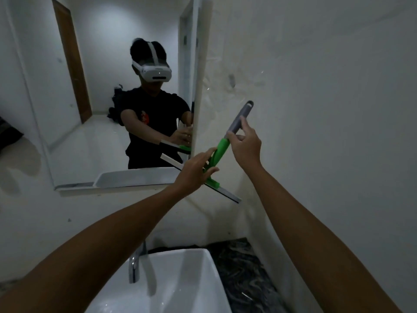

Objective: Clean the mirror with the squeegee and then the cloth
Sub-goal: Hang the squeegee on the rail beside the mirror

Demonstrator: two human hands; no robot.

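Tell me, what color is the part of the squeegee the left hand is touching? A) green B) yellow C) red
A: the left hand rests on the green part of the squeegee, while the right hand pinches the gray end of the handle.

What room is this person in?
Most likely a bathroom. A white sink with a metal tap sits below a wall mirror, and both hands hold a green squeegee near the mirror's edge.

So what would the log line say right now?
stage: squeegee | squeegee: both hands on handle | left hand: green part | right hand: grey end | mirror: blade at lower corner
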